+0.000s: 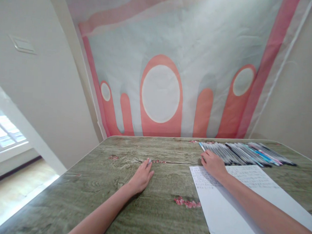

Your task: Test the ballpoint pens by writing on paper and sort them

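My left hand (142,176) lies palm down on the wood-patterned table (158,186), fingers spread a little, with something small and pale at its fingertips that I cannot make out. Over the top left edge of a white sheet with handwriting (234,210) is my right hand (213,163), its fingers bent at the left end of a row of pens (237,153). Whether those fingers grip a pen is hidden. The pens lie side by side, mostly clear with dark tips, a few blue or pink. My right forearm crosses the sheet.
Behind the table hangs a large pink, red and grey printed backdrop (161,93). Pink flowers are printed on the tabletop. A wall with a switch plate (24,45) and a bright window (2,131) are on the left.
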Available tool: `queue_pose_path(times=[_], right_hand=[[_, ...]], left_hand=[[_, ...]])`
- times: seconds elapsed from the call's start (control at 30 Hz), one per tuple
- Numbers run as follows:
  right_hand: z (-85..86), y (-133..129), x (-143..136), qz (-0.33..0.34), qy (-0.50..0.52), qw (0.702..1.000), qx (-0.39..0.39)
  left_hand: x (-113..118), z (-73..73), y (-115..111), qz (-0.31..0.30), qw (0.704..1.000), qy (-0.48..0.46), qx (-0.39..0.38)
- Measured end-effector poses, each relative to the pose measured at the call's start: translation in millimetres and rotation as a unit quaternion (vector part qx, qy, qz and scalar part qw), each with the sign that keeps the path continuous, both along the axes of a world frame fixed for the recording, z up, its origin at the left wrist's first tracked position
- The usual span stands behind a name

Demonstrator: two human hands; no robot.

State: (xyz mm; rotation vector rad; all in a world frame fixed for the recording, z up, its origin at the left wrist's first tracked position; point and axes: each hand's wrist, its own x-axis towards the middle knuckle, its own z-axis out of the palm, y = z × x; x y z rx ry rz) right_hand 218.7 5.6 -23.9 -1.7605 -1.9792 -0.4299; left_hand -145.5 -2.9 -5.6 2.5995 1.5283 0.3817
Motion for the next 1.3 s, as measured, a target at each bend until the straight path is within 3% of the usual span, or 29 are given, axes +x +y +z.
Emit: queue_pose_path(times=[0.17,0.47,0.6,0.73,0.87,1.03,1.17,1.3], right_hand=[[-1.3,1.6,0.1,0.012,0.001,1.0,0.0],[2.8,-0.9,-2.0,0.023,0.023,0.999,-0.01],[4.8,-2.3,-3.3,0.027,0.019,0.999,-0.014],[6.3,-2.5,-3.5,0.026,0.033,0.999,-0.024],[12.0,0.9,-1.5,0.037,0.06,0.996,-0.049],[27.3,10.6,-9.8,0.102,0.08,0.985,-0.117],[35.1,18.0,-35.2,0.155,0.086,0.974,-0.138],[27.1,18.9,-62.1,0.182,0.112,0.968,-0.133]], left_hand=[[36.2,-7.9,10.6,-0.017,0.999,-0.03,-0.004],[138.2,-18.2,33.2,-0.043,0.995,-0.093,-0.008],[164.5,-22.9,37.9,-0.041,0.993,-0.108,-0.002],[166.5,-22.7,38.5,-0.052,0.991,-0.121,0.003],[152.5,-7.0,47.6,-0.08,0.983,-0.163,0.014],[121.8,13.9,67.9,-0.011,0.988,-0.152,-0.012],[107.7,13.6,68.1,0.023,0.985,-0.157,-0.063],[111.9,7.4,55.1,0.013,0.989,-0.15,0.006]])
